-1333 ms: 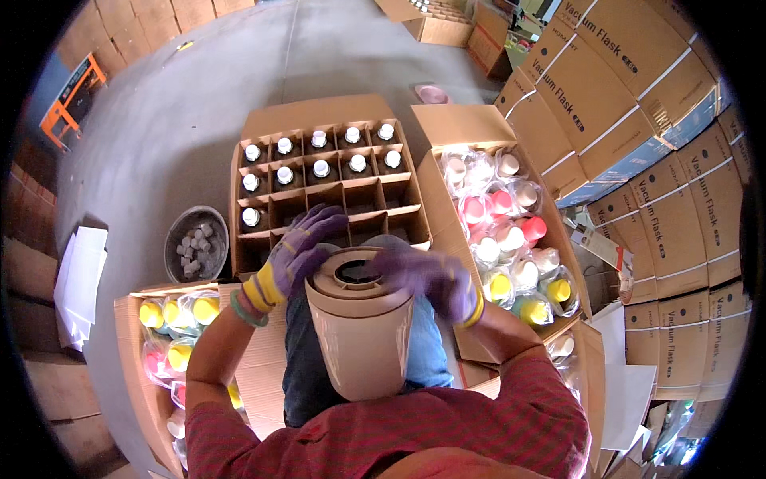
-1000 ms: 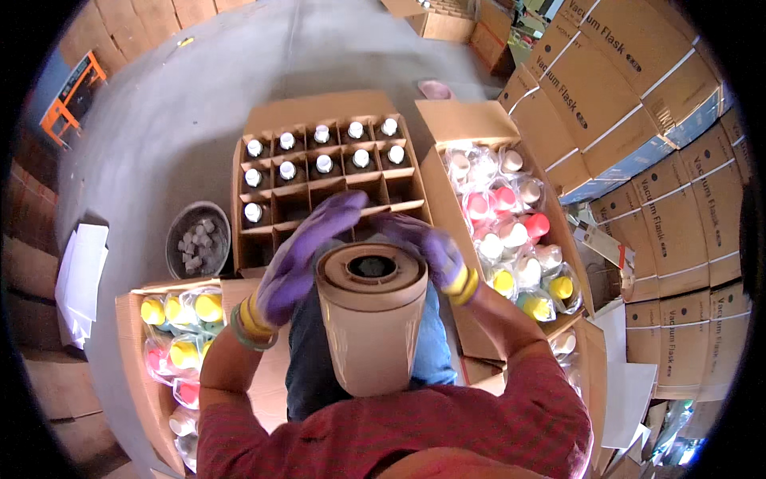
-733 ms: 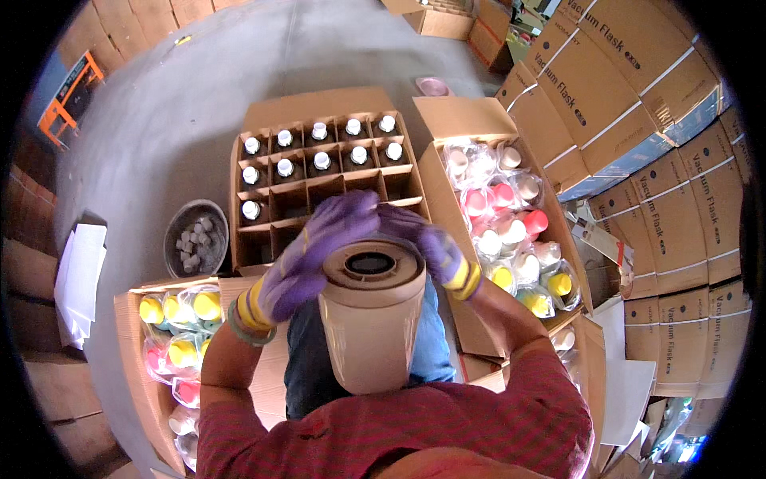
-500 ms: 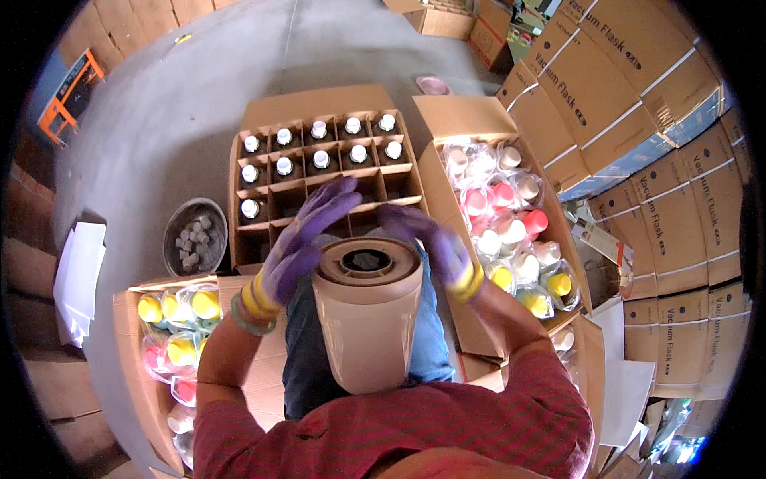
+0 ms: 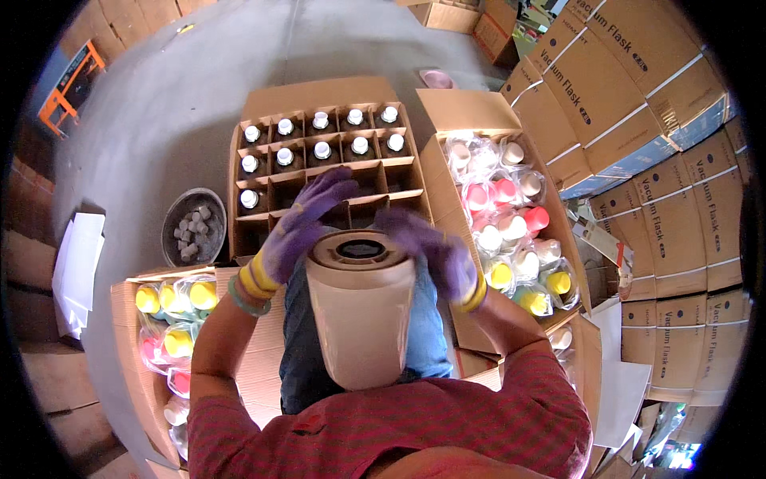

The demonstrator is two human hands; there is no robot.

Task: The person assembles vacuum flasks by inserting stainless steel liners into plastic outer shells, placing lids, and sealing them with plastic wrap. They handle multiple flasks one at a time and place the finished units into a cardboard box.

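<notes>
A pale cream flask body rests in my lap between my jeans-clad thighs, its round end with a dark centre facing up. Beside its upper left edge is my left hand, in a purple glove with a yellow cuff, fingers stretched out and apart. My right hand, gloved alike, is at the upper right edge, its fingers extended toward the rim and somewhat blurred. Neither hand is wrapped round the flask; whether the fingertips touch it I cannot tell.
Ahead stands a divided carton with several white-necked bottles. To the right, an open carton holds bagged items with coloured tops; a similar carton is at left. A dark bowl holds small grey pieces. Stacked boxes rise at right.
The flask's top has shifted slightly to the left in the view. My right hand's fingers have come closer to its rim, while the left hand stays open beside it.
</notes>
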